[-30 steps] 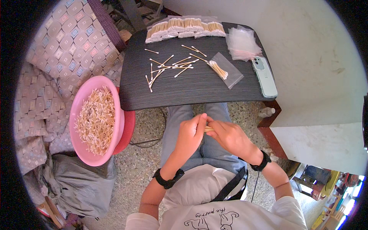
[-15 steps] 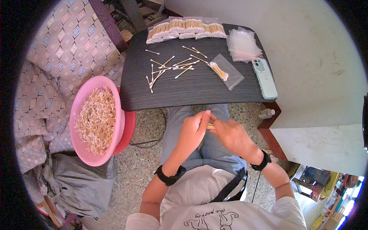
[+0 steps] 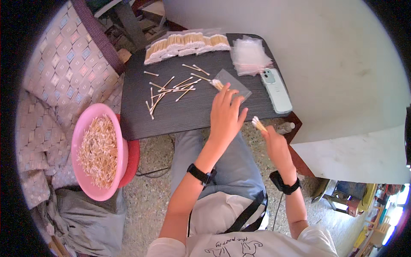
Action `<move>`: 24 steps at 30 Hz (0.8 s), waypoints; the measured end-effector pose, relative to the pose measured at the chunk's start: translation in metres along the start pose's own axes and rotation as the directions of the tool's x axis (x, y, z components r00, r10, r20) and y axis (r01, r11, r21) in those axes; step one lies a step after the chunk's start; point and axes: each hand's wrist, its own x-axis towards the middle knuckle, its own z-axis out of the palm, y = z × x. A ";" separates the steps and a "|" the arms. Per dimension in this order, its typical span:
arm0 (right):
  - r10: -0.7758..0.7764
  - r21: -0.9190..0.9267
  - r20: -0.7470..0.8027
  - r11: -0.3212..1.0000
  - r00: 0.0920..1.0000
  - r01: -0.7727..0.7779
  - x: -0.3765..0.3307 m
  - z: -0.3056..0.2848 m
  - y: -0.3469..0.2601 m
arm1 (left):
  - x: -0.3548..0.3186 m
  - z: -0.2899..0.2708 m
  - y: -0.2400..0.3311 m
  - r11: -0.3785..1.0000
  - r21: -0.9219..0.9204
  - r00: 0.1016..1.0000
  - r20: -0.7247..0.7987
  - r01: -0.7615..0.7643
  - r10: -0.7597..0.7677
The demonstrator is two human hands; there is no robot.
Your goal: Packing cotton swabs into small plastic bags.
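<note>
My right hand (image 3: 277, 147) grips a small bunch of cotton swabs (image 3: 259, 124), their white tips pointing up past the fingers, just off the table's front edge. My left hand (image 3: 227, 107) reaches over the dark table, fingers spread, at a clear plastic bag (image 3: 236, 85). A bundle of swabs in that bag (image 3: 217, 84) is partly covered by the fingertips; whether they touch it I cannot tell. Left of this hand, several loose cotton swabs (image 3: 165, 91) lie scattered on the tabletop.
Filled swab packets (image 3: 185, 43) line the table's (image 3: 192, 118) far edge. Empty clear bags (image 3: 251, 55) are stacked at the far right, with a pale phone (image 3: 276, 91) nearer. A pink basin (image 3: 77, 171) full of swabs stands at the left; a wall (image 3: 334, 77) rises at the right.
My hands, close together over my lap before, have parted. The left moved forward onto the table by the bag; the right moved to the right with the bunch of swabs. The view shifted slightly.
</note>
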 end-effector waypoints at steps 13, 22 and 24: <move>0.123 0.123 0.063 0.984 0.990 -0.130 -0.009 0.002 -0.002 | 0.002 0.022 -0.024 0.998 0.009 0.997 0.045 0.060 -0.060; 0.053 0.293 -0.039 0.955 0.998 -0.040 0.025 0.027 -0.017 | -0.004 0.015 -0.022 0.998 -0.064 1.000 -0.022 0.012 -0.013; 0.034 0.336 -0.081 0.942 0.996 -0.005 0.032 0.033 -0.018 | -0.005 0.015 -0.023 0.997 -0.080 0.999 -0.026 0.021 -0.023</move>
